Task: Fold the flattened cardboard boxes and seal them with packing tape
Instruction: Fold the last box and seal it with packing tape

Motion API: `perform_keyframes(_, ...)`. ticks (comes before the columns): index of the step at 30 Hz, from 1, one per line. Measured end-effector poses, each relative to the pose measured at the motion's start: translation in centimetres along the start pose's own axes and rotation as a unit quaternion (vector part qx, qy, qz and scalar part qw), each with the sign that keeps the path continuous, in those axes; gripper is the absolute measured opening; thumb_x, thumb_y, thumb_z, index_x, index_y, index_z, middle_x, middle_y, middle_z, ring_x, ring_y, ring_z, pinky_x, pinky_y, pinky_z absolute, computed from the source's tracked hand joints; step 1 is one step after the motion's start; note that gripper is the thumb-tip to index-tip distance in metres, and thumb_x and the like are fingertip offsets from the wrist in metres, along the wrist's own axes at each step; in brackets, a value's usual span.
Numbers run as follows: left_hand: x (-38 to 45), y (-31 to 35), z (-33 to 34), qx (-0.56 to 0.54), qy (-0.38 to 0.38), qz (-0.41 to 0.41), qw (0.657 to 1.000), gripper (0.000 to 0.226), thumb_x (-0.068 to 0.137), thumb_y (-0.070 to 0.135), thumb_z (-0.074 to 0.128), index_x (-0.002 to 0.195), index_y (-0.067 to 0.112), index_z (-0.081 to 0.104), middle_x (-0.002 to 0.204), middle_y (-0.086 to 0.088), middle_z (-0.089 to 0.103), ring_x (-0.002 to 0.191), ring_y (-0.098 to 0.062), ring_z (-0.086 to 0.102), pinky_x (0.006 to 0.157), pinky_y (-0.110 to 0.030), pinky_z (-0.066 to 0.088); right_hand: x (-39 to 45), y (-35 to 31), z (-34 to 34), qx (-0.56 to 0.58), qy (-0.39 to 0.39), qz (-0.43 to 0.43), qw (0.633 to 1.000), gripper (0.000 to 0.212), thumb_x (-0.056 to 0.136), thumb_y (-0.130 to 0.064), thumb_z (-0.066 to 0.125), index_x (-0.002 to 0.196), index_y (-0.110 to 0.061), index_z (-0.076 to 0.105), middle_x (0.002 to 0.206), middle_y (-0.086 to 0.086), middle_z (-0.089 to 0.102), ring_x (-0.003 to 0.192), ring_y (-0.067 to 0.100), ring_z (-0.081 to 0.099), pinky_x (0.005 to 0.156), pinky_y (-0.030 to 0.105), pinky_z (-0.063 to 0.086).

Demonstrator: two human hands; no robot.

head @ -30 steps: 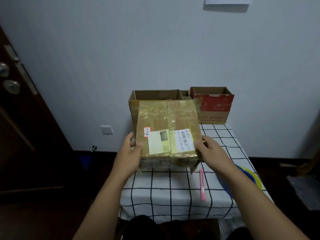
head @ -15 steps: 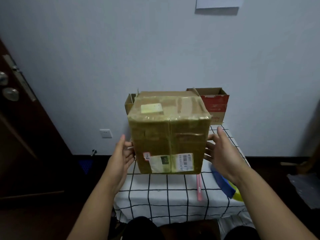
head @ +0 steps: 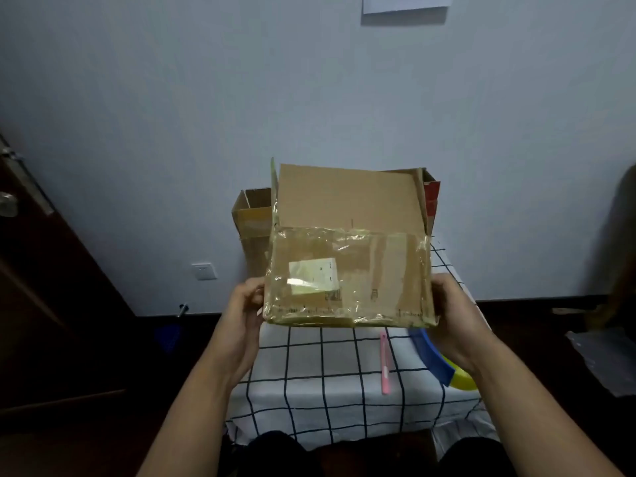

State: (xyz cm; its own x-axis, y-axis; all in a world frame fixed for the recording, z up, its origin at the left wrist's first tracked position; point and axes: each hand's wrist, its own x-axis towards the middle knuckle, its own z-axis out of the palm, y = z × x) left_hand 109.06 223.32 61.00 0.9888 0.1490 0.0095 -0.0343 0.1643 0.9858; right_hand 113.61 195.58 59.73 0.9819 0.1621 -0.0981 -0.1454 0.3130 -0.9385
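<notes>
You hold a brown cardboard box (head: pixel 347 275) at the centre of the view, raised above the far half of the tabletop (head: pixel 327 373), which wears a white cloth with a black grid. The box's open mouth faces up, showing a bare inner wall. Its near face is wrapped in shiny, wrinkled clear tape and bears a pale label (head: pixel 313 276) left of middle.

Your left hand (head: pixel 242 316) grips the box's lower left edge at 9 o'clock, fingers curled round the corner. Your right hand (head: pixel 454 318) clasps the lower right edge at 3 o'clock, its fingers hidden behind the box. Both forearms reach in from the bottom of the view.

Half a second ago the box showed a closed, taped top and a barcode label low on its front; now it has been turned so the open side is up.

A pink utility knife (head: pixel 385 363) lies on the cloth at 5 o'clock from the box.
</notes>
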Motion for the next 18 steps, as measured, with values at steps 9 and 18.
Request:
perform_keyframes(9, 1.3, -1.3, 4.2, 0.195, -0.024, -0.030, 0.980, 0.095, 0.057, 0.096, 0.049, 0.114, 0.021, 0.058, 0.113, -0.001, 0.069, 0.108, -0.016, 0.065, 0.098, -0.041, 0.050, -0.5, -0.1, -3.2, -0.101, 0.018, -0.050, 0.993, 0.056, 0.081, -0.059, 0.054, 0.131, -0.034, 0.058, 0.128, -0.004, 0.064, 0.114, 0.014, 0.064, 0.092, 0.037, 0.055)
perform_keyframes(18, 3.6, -5.3, 10.3, 0.302, -0.048, 0.017, 0.952, 0.065, 0.084, 0.067, 0.039, 0.130, 0.022, 0.049, 0.118, 0.005, 0.064, 0.113, -0.016, 0.060, 0.093, -0.035, 0.050, 1.4, 0.3, -8.7, -0.299, 0.129, -0.143, 0.935, 0.049, 0.097, -0.022, 0.060, 0.142, -0.031, 0.041, 0.120, -0.015, 0.060, 0.109, 0.003, 0.058, 0.092, 0.031, 0.048)
